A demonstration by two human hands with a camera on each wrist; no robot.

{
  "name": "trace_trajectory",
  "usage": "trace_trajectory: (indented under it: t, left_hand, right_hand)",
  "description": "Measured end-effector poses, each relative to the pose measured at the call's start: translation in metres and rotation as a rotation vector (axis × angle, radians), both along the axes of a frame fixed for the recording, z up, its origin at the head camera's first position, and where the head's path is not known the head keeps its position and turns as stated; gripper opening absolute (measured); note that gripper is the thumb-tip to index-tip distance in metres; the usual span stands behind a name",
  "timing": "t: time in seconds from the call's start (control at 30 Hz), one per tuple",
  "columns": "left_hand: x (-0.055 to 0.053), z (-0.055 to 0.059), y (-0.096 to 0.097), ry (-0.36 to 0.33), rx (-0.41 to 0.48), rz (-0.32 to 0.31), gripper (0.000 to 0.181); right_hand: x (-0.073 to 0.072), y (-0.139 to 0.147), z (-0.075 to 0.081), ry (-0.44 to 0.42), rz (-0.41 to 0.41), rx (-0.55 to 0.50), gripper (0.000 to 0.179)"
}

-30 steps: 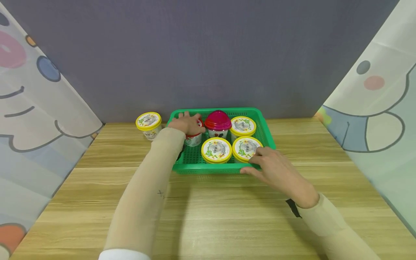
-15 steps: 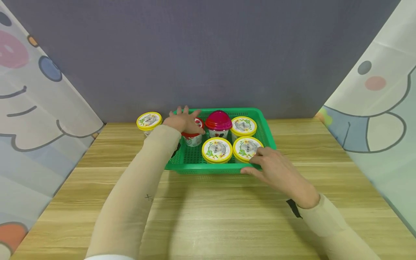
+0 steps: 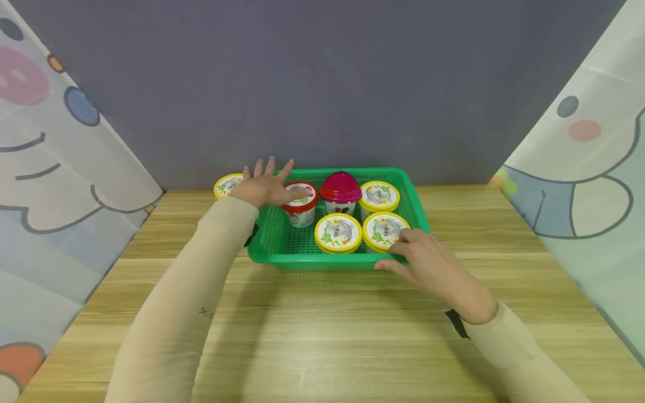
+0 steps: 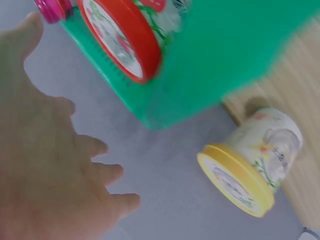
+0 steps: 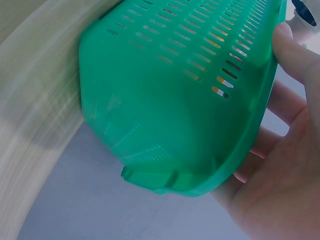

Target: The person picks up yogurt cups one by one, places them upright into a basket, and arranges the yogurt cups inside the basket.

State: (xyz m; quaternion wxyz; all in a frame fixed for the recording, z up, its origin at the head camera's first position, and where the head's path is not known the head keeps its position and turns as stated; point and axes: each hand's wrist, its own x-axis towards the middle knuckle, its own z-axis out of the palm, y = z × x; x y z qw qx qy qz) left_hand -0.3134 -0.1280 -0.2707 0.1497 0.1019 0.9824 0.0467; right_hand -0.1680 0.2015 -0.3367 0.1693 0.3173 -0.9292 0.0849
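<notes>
My left hand (image 3: 264, 189) is spread above the left end of a green plastic basket (image 3: 312, 259), holding nothing. Its thumb reaches over the red-lidded paper cup (image 3: 301, 217) in the basket; whether it touches the lid I cannot tell. Left of the basket a yellow-lidded cup (image 4: 250, 167) stands on the table, partly behind that hand in the head view. At the basket's front right, my right hand (image 3: 428, 266) grips the rim, thumb outside and fingers inside. Its fingers lie against a yellow-lidded cup (image 3: 381, 226) or very near it.
Also in the basket are a cup with a magenta domed lid (image 3: 341, 189) and two more yellow-lidded cups, one in front (image 3: 336, 230) and one behind (image 3: 378, 195). A grey wall (image 3: 322, 84) rises behind the wooden table (image 3: 322, 336). Printed curtains flank both sides.
My left hand has let go of the red-lidded cup, spread its fingers and moved left, uncovering the lid. The right hand keeps its grip on the basket rim.
</notes>
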Motion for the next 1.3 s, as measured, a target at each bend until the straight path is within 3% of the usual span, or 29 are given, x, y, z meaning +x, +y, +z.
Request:
trace_trajectory:
  t: [0.43, 0.67, 0.97, 1.3]
  left_hand:
    - [-0.009, -0.004, -0.037, 0.043, 0.046, 0.037, 0.094]
    - [-0.012, -0.008, -0.061, 0.023, 0.084, 0.084, 0.091]
    - [-0.021, -0.027, -0.083, 0.126, 0.110, 0.104, 0.081]
    - [-0.035, -0.050, -0.092, 0.128, 0.124, 0.143, 0.082]
  right_hand:
    - [0.001, 0.001, 0.000, -0.023, -0.017, 0.004, 0.036]
    - [0.001, -0.001, 0.000, -0.027, -0.014, 0.004, 0.036]
    - [0.001, -0.002, 0.000, -0.020, -0.006, 0.002, 0.036]
    - [0.000, 0.000, 0.001, -0.022, -0.004, -0.004, 0.034]
